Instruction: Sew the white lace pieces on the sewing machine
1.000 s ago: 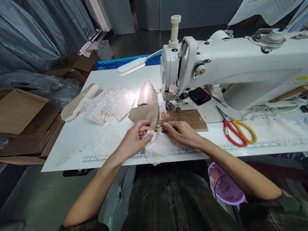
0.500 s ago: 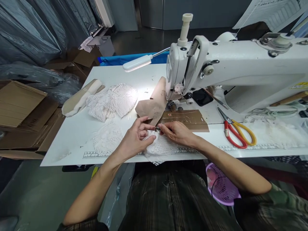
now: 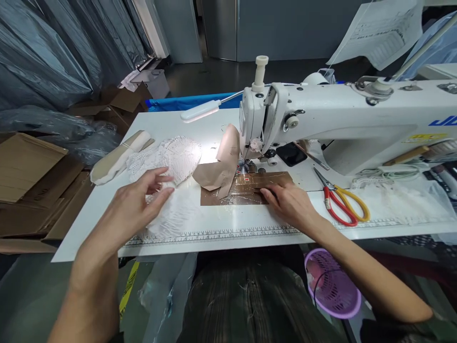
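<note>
My left hand (image 3: 137,202) has swung away to nine o'clock, fingers spread and holding nothing, hovering over the white lace piece (image 3: 171,214) it has just laid beside the lace pile (image 3: 167,157). My right hand (image 3: 289,202) has let go too and lies flat, fingertips pressing the near edge of the brown template (image 3: 246,188) in front of the sewing machine (image 3: 321,119). The beige fabric (image 3: 221,164) curls up at the needle, at twelve o'clock. That lace looks finished with, and the scissors (image 3: 339,202) lie at three o'clock
</note>
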`<state>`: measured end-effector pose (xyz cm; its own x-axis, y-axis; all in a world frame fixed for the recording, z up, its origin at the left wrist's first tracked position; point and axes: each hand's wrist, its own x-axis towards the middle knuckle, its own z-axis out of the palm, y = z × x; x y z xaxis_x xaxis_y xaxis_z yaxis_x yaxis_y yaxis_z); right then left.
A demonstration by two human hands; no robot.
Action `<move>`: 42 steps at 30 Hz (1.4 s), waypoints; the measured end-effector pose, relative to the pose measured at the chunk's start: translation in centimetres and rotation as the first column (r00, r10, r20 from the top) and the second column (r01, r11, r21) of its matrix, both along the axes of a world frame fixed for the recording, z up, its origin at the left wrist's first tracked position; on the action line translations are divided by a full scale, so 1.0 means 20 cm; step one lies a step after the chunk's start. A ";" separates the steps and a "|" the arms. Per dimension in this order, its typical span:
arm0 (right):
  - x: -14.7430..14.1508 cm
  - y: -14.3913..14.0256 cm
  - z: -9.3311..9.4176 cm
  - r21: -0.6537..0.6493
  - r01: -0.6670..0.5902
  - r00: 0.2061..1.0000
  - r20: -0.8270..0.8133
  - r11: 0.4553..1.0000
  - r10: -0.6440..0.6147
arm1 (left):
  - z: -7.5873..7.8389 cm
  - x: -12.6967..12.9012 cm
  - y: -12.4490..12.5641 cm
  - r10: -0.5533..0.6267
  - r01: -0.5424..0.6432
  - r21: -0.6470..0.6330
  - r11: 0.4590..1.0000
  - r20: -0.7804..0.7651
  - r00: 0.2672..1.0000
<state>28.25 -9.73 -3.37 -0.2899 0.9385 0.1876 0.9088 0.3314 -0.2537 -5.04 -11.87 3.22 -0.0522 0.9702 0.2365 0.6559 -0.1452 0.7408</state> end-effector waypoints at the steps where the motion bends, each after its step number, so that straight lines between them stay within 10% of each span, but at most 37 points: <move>1: 0.03 0.00 0.00 0.087 0.013 0.999 0.028 0.996 -0.016 | 0.00 0.01 0.01 0.031 -0.018 0.072 0.997 -0.193 0.981; 7: 0.08 0.04 -0.07 0.231 -0.085 0.974 -0.184 0.969 0.129 | -0.18 0.34 0.13 -0.304 0.469 0.037 0.882 -0.718 0.627; 11: 0.12 0.02 -0.15 0.236 -0.121 0.964 -0.203 0.964 0.171 | -0.26 0.43 0.28 -0.357 0.417 -0.145 0.897 -0.793 0.493; 16: 0.15 0.00 -0.21 0.259 -0.082 0.974 -0.184 0.962 0.133 | -0.20 0.50 0.45 -0.224 0.314 -0.063 0.948 -0.830 0.511; 26: 0.15 0.00 -0.19 0.268 -0.101 0.973 -0.176 0.958 0.151 | -0.31 0.65 0.64 -0.429 0.455 -0.063 0.888 -0.472 0.771; 36: 0.15 0.00 -0.19 0.261 -0.099 0.975 -0.167 0.960 0.146 | -0.37 0.61 0.47 -0.319 0.566 0.196 0.801 -0.659 0.681; 42: 0.15 0.00 -0.19 0.257 -0.096 0.976 -0.167 0.962 0.142 | -0.35 0.67 0.47 -0.394 0.678 0.100 0.728 -0.748 0.534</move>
